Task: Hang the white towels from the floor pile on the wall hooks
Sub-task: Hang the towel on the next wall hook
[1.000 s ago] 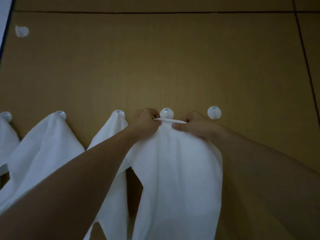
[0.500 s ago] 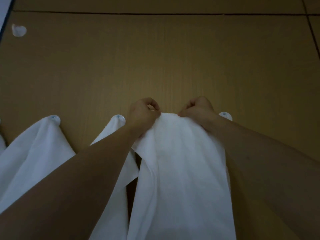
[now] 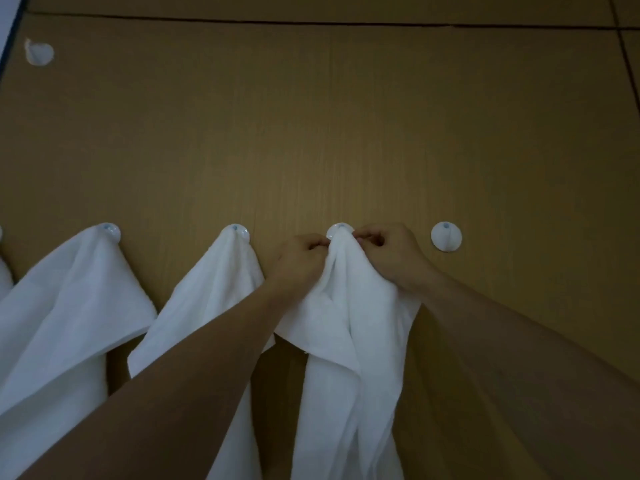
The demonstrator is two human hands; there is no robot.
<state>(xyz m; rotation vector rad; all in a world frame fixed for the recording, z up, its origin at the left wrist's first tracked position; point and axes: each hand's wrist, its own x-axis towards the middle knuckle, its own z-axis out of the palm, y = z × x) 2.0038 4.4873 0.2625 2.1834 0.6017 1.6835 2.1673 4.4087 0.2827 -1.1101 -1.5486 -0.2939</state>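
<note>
Now the white towel [image 3: 349, 341], stretched flat between the hands half a second ago, is gathered over the third hook [image 3: 337, 230], so this hanging seems nearly done. At nine o'clock and three o'clock of that hook, the left hand [image 3: 299, 256] and right hand [image 3: 391, 254] are pinched shut on its top. One hook [image 3: 446, 236] at three o'clock is bare. The floor pile is out of view.

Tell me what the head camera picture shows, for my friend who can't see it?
Two bare hands, the left hand and the right hand, pinch the top of a white cloth towel at a round white wall hook on a brown wooden wall. Two more white towels hang from hooks to the left, and one bare round white hook waits on the right.
</note>
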